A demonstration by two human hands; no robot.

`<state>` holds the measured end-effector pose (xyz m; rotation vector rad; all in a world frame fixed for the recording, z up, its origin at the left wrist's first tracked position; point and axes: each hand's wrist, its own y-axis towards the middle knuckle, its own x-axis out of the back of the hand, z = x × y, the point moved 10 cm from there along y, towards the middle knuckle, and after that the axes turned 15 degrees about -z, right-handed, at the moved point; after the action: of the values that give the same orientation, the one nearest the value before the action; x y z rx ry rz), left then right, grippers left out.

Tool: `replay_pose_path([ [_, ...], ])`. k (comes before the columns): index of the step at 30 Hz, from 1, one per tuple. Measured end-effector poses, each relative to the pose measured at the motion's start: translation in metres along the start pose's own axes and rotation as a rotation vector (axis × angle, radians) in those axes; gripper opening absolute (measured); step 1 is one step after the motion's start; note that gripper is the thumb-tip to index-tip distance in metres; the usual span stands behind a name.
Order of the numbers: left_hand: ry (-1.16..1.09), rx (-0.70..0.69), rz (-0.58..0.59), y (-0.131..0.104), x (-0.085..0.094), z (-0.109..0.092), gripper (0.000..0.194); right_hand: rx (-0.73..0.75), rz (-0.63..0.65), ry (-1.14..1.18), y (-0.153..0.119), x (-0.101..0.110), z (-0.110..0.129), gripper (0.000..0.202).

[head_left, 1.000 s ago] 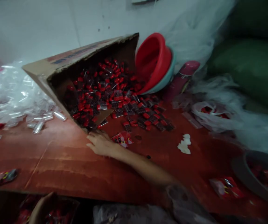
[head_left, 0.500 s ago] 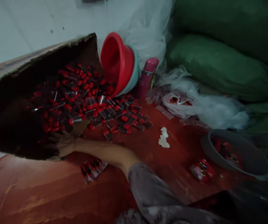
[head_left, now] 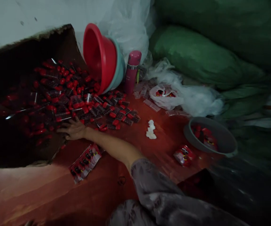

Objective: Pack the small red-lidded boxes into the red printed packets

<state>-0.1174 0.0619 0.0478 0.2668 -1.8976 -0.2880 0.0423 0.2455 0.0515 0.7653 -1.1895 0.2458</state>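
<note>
My right hand (head_left: 74, 130) reaches left to the open mouth of a cardboard box (head_left: 67, 40), fingers spread and holding nothing. Its fingertips lie beside a heap of small clear cases with red ends and dark contents (head_left: 95, 110), which spills from the box onto the red surface; whether they touch is hard to tell. Just below the wrist lies a strip of red and clear packets (head_left: 85, 161) with dark figures. My left hand is not recognisable; only a small, unclear sliver shows at the bottom left edge.
Nested red (head_left: 109, 62) and light-blue basins (head_left: 120, 69) lean on their sides behind the heap, beside a pink flask (head_left: 132, 72). White plastic bags (head_left: 196, 100) and green sacks (head_left: 196, 56) lie behind. A grey basin (head_left: 229, 147) holds red packets; a red packet (head_left: 184, 155) and white scrap (head_left: 151, 130) lie nearer.
The view has swung right, so things appear further left and higher. My right hand has drawn back from inside the box to its mouth, and the packet strip is more fully visible.
</note>
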Motion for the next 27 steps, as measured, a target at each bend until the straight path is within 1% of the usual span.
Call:
replay_pose_path([
  [1, -0.021, -0.031, 0.003, -0.005, -0.001, -0.011, 0.046, 0.014, -0.012, -0.019, -0.009, 0.003, -0.003, 0.051],
  [2, -0.05, -0.082, 0.008, -0.007, -0.005, -0.029, 0.046, 0.025, -0.017, -0.035, -0.018, 0.005, -0.005, 0.052],
  [3, -0.085, -0.14, 0.015, -0.007, -0.014, -0.051, 0.045, 0.036, -0.018, -0.046, -0.027, 0.006, -0.007, 0.053],
  [5, -0.159, -0.442, 0.016, -0.008, -0.035, -0.118, 0.044, 0.051, -0.026, -0.056, -0.043, 0.009, -0.009, 0.053],
  [6, -0.144, -0.55, -0.01, -0.006, -0.046, -0.144, 0.045, 0.052, -0.037, -0.058, -0.051, 0.01, -0.009, 0.051],
  [7, -0.113, -0.639, -0.017, -0.005, -0.059, -0.166, 0.047, 0.052, -0.05, -0.058, -0.057, 0.011, -0.01, 0.05],
  [8, -0.099, -0.709, -0.033, -0.004, -0.069, -0.182, 0.046, 0.05, -0.062, -0.057, -0.063, 0.012, -0.01, 0.048],
  [9, -0.082, -0.759, -0.038, -0.004, -0.078, -0.192, 0.045, 0.042, -0.074, -0.055, -0.068, 0.015, -0.01, 0.047],
  [10, -0.066, -0.797, -0.038, -0.004, -0.085, -0.197, 0.044, 0.028, -0.087, -0.051, -0.073, 0.018, -0.011, 0.045],
  [11, -0.055, -0.825, -0.039, -0.006, -0.09, -0.198, 0.042, 0.012, -0.101, -0.043, -0.078, 0.022, -0.011, 0.043],
  [13, -0.043, -0.861, -0.042, -0.012, -0.094, -0.192, 0.041, -0.012, -0.143, -0.017, -0.091, 0.04, -0.01, 0.042],
  [14, -0.043, -0.87, -0.049, -0.016, -0.093, -0.188, 0.041, -0.026, -0.173, -0.007, -0.099, 0.052, -0.01, 0.042],
  [16, -0.047, -0.877, -0.057, -0.021, -0.089, -0.179, 0.043, -0.072, -0.248, -0.013, -0.12, 0.085, -0.015, 0.042],
  [17, -0.049, -0.873, -0.055, -0.023, -0.087, -0.176, 0.043, -0.146, -0.293, -0.049, -0.134, 0.103, -0.025, 0.041],
  [19, -0.056, -0.851, -0.04, -0.025, -0.086, -0.171, 0.043, -0.416, -0.381, -0.19, -0.171, 0.141, -0.058, 0.037],
  [20, -0.061, -0.835, -0.03, -0.024, -0.085, -0.17, 0.042, -0.569, -0.399, -0.279, -0.194, 0.157, -0.077, 0.037],
  [21, -0.066, -0.816, -0.021, -0.024, -0.085, -0.169, 0.042, -0.699, -0.375, -0.36, -0.216, 0.167, -0.093, 0.038],
  [22, -0.071, -0.798, -0.012, -0.024, -0.085, -0.169, 0.041, -0.817, -0.34, -0.434, -0.237, 0.174, -0.109, 0.041],
  [23, -0.077, -0.78, -0.003, -0.023, -0.085, -0.169, 0.041, -0.904, -0.288, -0.491, -0.254, 0.176, -0.121, 0.045],
  [24, -0.084, -0.763, 0.005, -0.023, -0.085, -0.169, 0.041, -0.959, -0.228, -0.521, -0.266, 0.174, -0.131, 0.046],
  [26, -0.095, -0.735, 0.024, -0.023, -0.086, -0.17, 0.04, -0.99, -0.097, -0.522, -0.279, 0.161, -0.144, 0.039],
  [27, -0.096, -0.724, 0.034, -0.023, -0.086, -0.17, 0.04, -0.991, -0.063, -0.523, -0.281, 0.156, -0.147, 0.037],
])
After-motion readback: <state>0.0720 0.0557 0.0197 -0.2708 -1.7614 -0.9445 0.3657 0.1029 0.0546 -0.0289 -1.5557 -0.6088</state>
